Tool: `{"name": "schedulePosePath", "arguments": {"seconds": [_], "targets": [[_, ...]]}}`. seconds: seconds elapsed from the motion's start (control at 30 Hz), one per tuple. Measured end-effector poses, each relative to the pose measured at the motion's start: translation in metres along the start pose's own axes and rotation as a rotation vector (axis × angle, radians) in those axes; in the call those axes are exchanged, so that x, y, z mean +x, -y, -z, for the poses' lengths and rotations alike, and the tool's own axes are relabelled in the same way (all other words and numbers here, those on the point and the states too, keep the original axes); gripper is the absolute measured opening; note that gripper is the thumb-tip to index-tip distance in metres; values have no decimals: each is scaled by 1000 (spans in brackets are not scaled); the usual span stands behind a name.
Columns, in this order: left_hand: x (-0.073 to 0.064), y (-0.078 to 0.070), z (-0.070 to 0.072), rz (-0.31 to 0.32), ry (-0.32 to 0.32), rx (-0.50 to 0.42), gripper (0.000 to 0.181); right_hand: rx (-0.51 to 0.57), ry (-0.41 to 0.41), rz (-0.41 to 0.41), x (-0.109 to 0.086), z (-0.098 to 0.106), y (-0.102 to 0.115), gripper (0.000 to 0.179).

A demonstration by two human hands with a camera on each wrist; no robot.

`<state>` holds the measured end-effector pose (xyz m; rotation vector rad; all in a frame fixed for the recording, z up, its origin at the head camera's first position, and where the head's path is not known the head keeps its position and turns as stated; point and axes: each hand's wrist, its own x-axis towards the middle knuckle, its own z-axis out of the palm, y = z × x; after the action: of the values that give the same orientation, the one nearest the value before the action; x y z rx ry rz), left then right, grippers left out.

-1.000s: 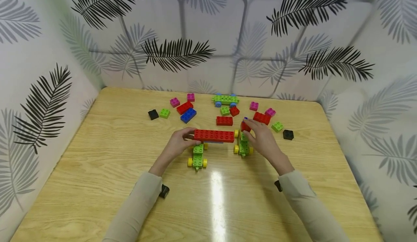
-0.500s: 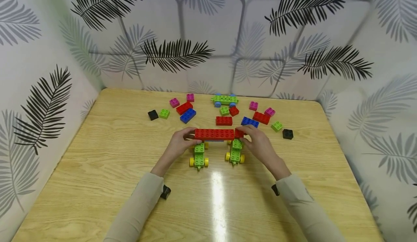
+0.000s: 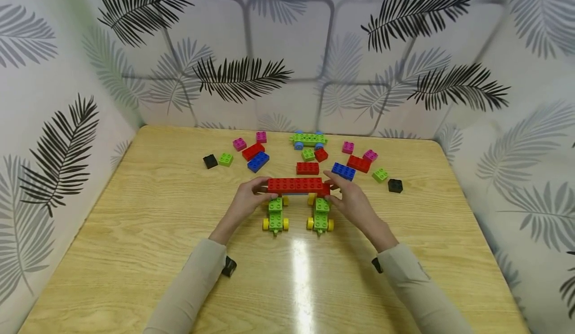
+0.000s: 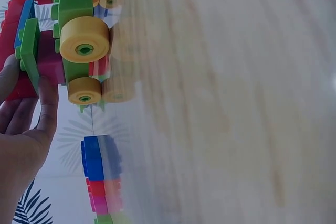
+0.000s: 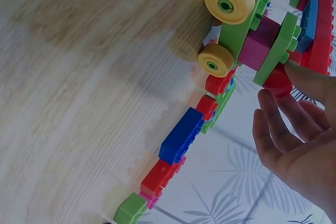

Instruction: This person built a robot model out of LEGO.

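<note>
Two green wheeled bases, a left one [image 3: 276, 221] and a right one [image 3: 321, 221], stand side by side on yellow wheels. A row of red bricks [image 3: 294, 184] spans the gap behind them, over a blue brick [image 5: 308, 24]. My left hand [image 3: 244, 197] grips the row's left end, with fingertips at the green plate [image 4: 31, 51] and purple brick [image 4: 50, 59] stacked there. At the right end, my right hand [image 3: 357, 201] pinches a red brick [image 5: 277, 81] between thumb and index finger, over a green plate [image 5: 278, 48]. Its other fingers are loosely bent.
Loose bricks lie behind the build: a blue brick [image 3: 258, 162] and black brick [image 3: 209, 161] at left, a red brick [image 3: 307, 168] in the middle, another blue brick [image 3: 343, 170] and black brick [image 3: 395, 185] at right. A green base with blue wheels [image 3: 308, 139] stands near the wall.
My right hand has brought the right wheeled base and its red brick leftward, up against the row of red bricks. My left hand has barely moved.
</note>
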<state>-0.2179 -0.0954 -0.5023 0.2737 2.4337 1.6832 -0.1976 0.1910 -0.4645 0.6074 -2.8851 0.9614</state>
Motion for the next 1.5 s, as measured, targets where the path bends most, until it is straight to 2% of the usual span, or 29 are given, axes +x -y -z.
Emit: {"name": "schedulePosePath", "arguments": {"seconds": [0.27, 0.5, 0.83, 1.13, 1.5], "targets": [[1, -1, -5, 4, 5, -7, 47, 73, 26, -34, 1, -4, 3, 73], [1, -2, -6, 2, 24, 6, 54, 82, 7, -31, 0, -5, 4, 72], [2, -4, -6, -34, 52, 58, 55, 93, -27, 65, -4, -6, 1, 58], [2, -7, -4, -19, 69, 80, 55, 125, -41, 120, -5, -10, -6, 56], [3, -7, -4, -33, 68, 105, 54, 25, -51, 225, -2, -12, -11, 54]]}}
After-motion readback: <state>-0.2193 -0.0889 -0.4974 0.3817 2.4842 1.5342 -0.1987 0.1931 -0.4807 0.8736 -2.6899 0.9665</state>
